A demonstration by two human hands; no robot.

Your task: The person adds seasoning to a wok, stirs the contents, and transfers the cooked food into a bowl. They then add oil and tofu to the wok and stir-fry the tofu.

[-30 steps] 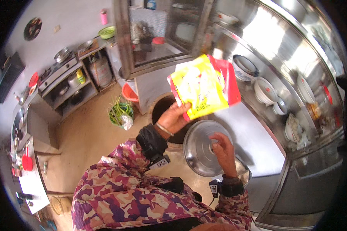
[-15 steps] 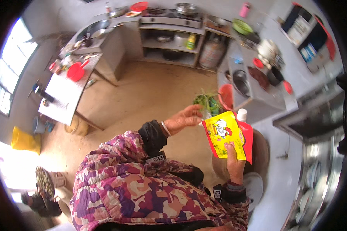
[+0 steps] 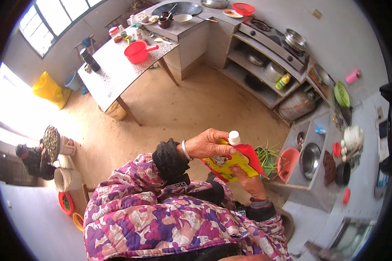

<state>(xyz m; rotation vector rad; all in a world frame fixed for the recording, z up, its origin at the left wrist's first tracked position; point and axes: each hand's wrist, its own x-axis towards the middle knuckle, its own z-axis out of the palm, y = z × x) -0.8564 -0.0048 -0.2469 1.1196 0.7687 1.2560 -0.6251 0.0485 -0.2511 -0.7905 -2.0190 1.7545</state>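
In front of my body I hold a yellow and red spouted pouch (image 3: 250,159) with a white screw cap (image 3: 234,138). My right hand (image 3: 251,184) is closed around its lower side, thumb over the front. The fingers of my left hand (image 3: 208,145) close over the upper edge of the pouch, right beside the cap. The pouch is tilted, and its cap is on. Part of the printed front is hidden by both hands.
A table (image 3: 113,78) with a red dipper (image 3: 136,52) stands ahead on the left. Shelves under a gas stove (image 3: 265,39) line the far wall. Green leafy vegetables (image 3: 265,157) and a red basin (image 3: 287,165) are right of the pouch. Another person (image 3: 29,160) is at far left.
My view has swung to the left. My left hand has come from beside the pouch onto its upper edge near the cap. The pouch has turned and tilted in my right hand.
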